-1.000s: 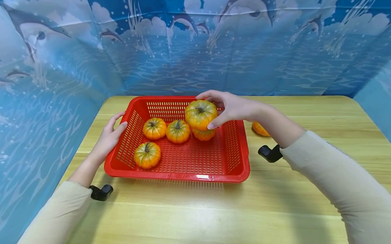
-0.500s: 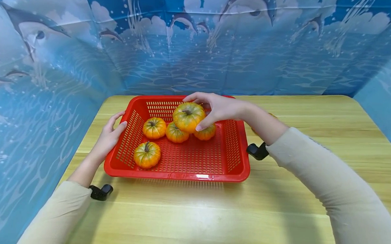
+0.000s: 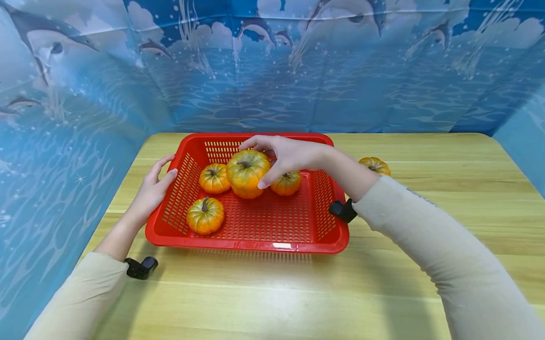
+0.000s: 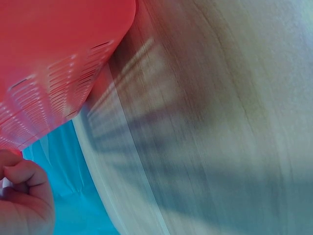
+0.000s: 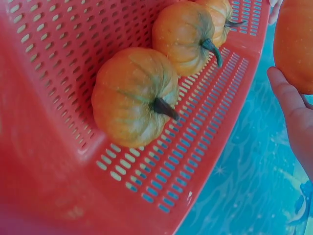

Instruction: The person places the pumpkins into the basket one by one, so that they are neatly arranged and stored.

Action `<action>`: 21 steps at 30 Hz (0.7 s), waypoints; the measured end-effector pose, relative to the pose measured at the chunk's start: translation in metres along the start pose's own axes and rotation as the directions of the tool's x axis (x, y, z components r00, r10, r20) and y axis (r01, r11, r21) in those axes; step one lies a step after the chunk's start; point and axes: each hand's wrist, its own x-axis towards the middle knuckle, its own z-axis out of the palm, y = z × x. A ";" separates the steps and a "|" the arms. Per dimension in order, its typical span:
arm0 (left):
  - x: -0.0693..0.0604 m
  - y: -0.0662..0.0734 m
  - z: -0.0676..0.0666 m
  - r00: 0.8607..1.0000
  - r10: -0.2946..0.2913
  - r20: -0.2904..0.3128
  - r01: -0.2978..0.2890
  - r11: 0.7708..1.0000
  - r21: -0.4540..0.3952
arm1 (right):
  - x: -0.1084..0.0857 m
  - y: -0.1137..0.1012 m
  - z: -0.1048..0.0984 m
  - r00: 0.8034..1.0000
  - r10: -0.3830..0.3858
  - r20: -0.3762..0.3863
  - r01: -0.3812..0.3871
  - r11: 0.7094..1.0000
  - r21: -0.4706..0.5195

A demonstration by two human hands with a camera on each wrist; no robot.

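My right hand [image 3: 295,153] grips a larger orange-and-green pumpkin [image 3: 247,175] from its right side, thumb near and fingers on the far side. It hangs over the red plastic basket [image 3: 252,245], covering one small pumpkin. Other small pumpkins stay visible in the basket: one at the back left [image 3: 215,178], one at the front left [image 3: 205,216], and another [image 3: 286,183] partly under the right hand. In the right wrist view, the held pumpkin [image 5: 296,49] shows at the right edge. My left hand [image 3: 152,188] holds the basket's left rim, fingers curled in the left wrist view.
On the wooden table [image 3: 268,305], another pumpkin [image 3: 375,165] lies right of the basket, partly behind the right forearm. A blue dolphin-print cloth [image 3: 257,89] hangs behind and at the sides. Each wrist carries a black camera mount.
The right hand has carried the larger pumpkin leftward, from the basket's back right to above its middle. The pumpkin on the table has come out from behind the arm. The left hand stays put.
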 end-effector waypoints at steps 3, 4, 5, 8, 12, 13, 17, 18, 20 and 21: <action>0.000 0.000 0.000 1.000 0.002 0.001 -0.002 1.000 -0.003 | 0.005 -0.001 0.003 1.000 0.001 0.013 -0.001 1.000 -0.012; 0.000 0.000 0.000 1.000 0.002 0.002 -0.002 1.000 -0.004 | 0.007 -0.001 0.004 1.000 0.002 0.016 -0.001 1.000 -0.017; 0.000 0.000 0.000 1.000 0.002 0.003 -0.002 1.000 -0.005 | 0.009 -0.001 0.005 1.000 0.000 0.022 0.001 1.000 -0.023; 0.001 0.000 0.000 1.000 0.002 0.003 -0.002 1.000 -0.008 | 0.014 0.001 0.009 0.999 -0.010 0.040 0.011 1.000 -0.027; 0.001 0.000 -0.001 1.000 0.001 0.002 -0.001 1.000 -0.011 | 0.022 0.007 0.015 0.998 -0.015 0.061 0.016 1.000 -0.015; 0.001 0.000 -0.001 1.000 0.001 0.002 -0.001 1.000 -0.011 | 0.023 0.009 0.017 0.998 -0.014 0.066 0.015 1.000 -0.012; 0.000 0.000 -0.001 1.000 -0.003 0.002 0.003 1.000 -0.006 | 0.029 0.017 0.023 0.996 -0.013 0.094 0.013 1.000 0.005; 0.001 0.000 -0.001 1.000 -0.003 0.002 0.003 1.000 -0.005 | 0.029 0.018 0.024 0.995 -0.011 0.100 0.011 1.000 0.006; 0.001 0.000 0.000 1.000 -0.004 0.001 0.004 1.000 -0.003 | 0.031 0.022 0.026 0.994 -0.013 0.110 0.013 1.000 0.005; 0.001 0.000 0.000 1.000 -0.004 0.001 0.004 1.000 -0.001 | 0.031 0.024 0.027 0.993 -0.011 0.113 0.011 1.000 0.001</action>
